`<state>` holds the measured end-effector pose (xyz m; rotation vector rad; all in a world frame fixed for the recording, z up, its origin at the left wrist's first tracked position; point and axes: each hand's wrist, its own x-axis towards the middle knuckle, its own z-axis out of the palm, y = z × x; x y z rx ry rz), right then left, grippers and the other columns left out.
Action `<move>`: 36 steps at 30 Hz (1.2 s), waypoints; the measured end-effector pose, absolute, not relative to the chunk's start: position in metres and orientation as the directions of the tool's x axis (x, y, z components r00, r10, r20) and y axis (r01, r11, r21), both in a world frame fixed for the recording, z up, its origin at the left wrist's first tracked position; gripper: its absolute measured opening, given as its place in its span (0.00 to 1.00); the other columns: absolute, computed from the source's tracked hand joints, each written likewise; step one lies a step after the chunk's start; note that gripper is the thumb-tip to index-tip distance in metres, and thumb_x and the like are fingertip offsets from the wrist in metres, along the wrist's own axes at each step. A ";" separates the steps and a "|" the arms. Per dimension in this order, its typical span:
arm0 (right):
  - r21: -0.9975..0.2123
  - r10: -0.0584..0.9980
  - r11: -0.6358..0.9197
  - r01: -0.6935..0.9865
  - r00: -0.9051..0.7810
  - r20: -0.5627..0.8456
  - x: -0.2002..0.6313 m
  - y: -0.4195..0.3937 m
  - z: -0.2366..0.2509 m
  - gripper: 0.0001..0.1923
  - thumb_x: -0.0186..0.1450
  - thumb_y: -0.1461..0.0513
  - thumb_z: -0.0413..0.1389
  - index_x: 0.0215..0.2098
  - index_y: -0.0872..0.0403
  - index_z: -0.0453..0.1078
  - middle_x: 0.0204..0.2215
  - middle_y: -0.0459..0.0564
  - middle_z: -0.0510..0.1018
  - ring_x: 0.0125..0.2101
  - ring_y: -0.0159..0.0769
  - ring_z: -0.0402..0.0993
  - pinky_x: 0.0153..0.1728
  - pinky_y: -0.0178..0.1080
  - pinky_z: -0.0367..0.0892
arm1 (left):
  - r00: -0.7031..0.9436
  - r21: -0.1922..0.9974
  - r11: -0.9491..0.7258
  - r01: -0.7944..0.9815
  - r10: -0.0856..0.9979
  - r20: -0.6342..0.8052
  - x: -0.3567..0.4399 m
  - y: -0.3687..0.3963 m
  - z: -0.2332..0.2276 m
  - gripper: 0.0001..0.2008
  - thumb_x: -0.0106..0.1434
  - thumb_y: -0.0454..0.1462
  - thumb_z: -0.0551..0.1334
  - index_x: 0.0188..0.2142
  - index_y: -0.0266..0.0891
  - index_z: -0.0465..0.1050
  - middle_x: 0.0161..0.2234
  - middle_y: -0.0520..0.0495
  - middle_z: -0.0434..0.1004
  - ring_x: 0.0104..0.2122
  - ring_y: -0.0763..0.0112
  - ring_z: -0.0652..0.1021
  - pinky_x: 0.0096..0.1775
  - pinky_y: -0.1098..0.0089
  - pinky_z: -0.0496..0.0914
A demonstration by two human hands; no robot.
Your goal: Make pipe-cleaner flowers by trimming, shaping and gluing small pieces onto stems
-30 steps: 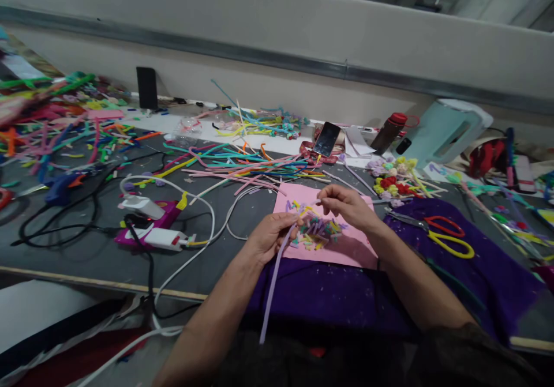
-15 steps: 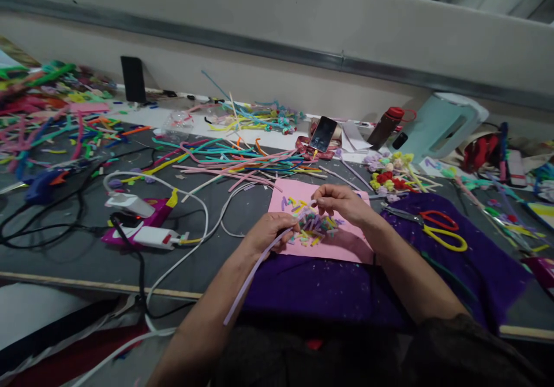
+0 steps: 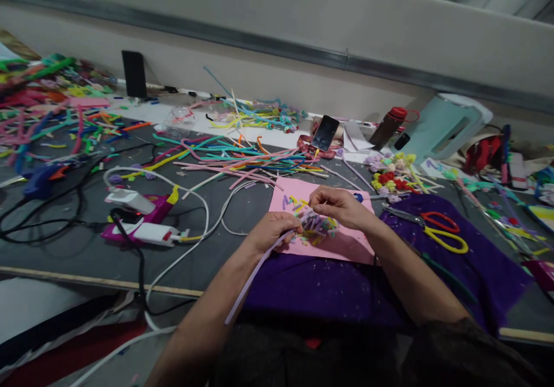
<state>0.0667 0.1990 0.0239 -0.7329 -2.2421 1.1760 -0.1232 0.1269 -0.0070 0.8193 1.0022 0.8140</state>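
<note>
Both hands work over a flat pink sheet that lies on a speckled purple cloth at the near edge of a dark grey table. The left hand is curled closed around a long, soft lilac pipe cleaner, whose fuzzy free length slants down and left past the forearm and over the table edge. The right hand has its fingertips pressed together on the upper end of the same stem, just above a small heap of short cut pieces in lilac, yellow and green on the sheet. To the right, on the cloth, lie scissors with one red and one yellow loop handle. Behind the sheet spreads a loose tangle of long pipe cleaners in pink, teal, yellow and orange. Farther right is a cluster of small fuzzy flowers. At left, a magenta glue gun rests among white and black cables. A phone leans upright near the wall.
</note>
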 end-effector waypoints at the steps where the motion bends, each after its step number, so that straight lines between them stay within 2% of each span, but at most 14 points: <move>1: -0.833 0.655 0.499 0.238 -0.733 0.183 0.067 0.199 0.024 0.05 0.61 0.63 0.52 0.29 0.56 0.67 0.29 0.47 0.67 0.28 0.30 0.62 0.31 0.34 0.59 | 0.319 0.871 0.450 -0.197 0.869 -0.378 -0.123 0.127 -0.007 0.09 0.51 0.39 0.61 0.22 0.34 0.69 0.09 0.57 0.59 0.08 0.84 0.54 0.13 0.78 0.47; 12: -0.732 0.633 0.606 0.311 -0.746 0.207 0.069 0.198 0.025 0.04 0.62 0.63 0.52 0.30 0.55 0.66 0.28 0.46 0.67 0.27 0.30 0.62 0.30 0.33 0.58 | 0.321 0.872 0.450 -0.193 0.869 -0.377 -0.122 0.127 -0.008 0.10 0.51 0.40 0.61 0.22 0.34 0.70 0.09 0.57 0.58 0.08 0.83 0.55 0.14 0.77 0.48; 28: -0.645 0.598 0.674 0.360 -0.778 0.192 0.069 0.195 0.030 0.04 0.63 0.64 0.51 0.30 0.55 0.65 0.27 0.45 0.67 0.26 0.29 0.62 0.29 0.32 0.57 | 0.315 0.882 0.438 -0.173 0.873 -0.372 -0.121 0.126 -0.007 0.08 0.51 0.39 0.61 0.22 0.35 0.69 0.09 0.57 0.59 0.09 0.81 0.57 0.15 0.76 0.49; 36: -0.702 0.619 0.643 0.306 -0.747 0.241 0.069 0.198 0.028 0.06 0.62 0.63 0.53 0.30 0.56 0.70 0.29 0.47 0.71 0.29 0.30 0.67 0.32 0.34 0.62 | 0.296 0.890 0.422 -0.174 0.884 -0.362 -0.123 0.126 -0.007 0.08 0.51 0.39 0.61 0.22 0.34 0.70 0.09 0.57 0.60 0.09 0.81 0.58 0.14 0.76 0.50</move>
